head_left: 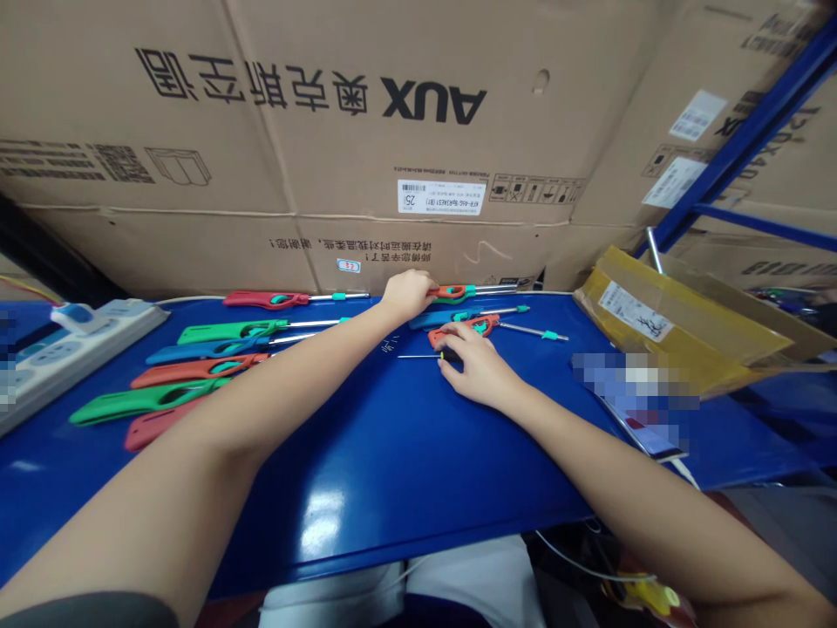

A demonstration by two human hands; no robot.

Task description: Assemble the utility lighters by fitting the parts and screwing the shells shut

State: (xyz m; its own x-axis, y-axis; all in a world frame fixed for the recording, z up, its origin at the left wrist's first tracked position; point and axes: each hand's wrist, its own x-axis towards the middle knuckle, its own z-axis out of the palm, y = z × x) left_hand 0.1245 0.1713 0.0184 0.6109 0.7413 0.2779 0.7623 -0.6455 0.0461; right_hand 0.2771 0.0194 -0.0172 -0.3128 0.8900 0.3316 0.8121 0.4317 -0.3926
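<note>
At the back of the blue table, my left hand (pixel 406 295) is closed around the handle end of an orange gas lighter (pixel 452 292) with a long metal tube. My right hand (pixel 482 366) pinches the dark and yellow handle of a small screwdriver (pixel 419 356), whose thin shaft points left. Between my hands lie a blue lighter (pixel 428 320) and another orange lighter (pixel 485 325), close to my right fingers. Several tiny metal parts (pixel 391 343), perhaps screws, lie left of the screwdriver. Under my left forearm, red, green (pixel 228 332), blue and orange lighters lie in a row, partly hidden.
A large cardboard sheet (pixel 314 174) stands along the back edge. On the left is a white power strip (pixel 85 349). A taped cardboard box (pixel 680 323) and a phone (pixel 644 427) with a white cable sit on the right. A blue metal frame (pixel 738 139) rises there.
</note>
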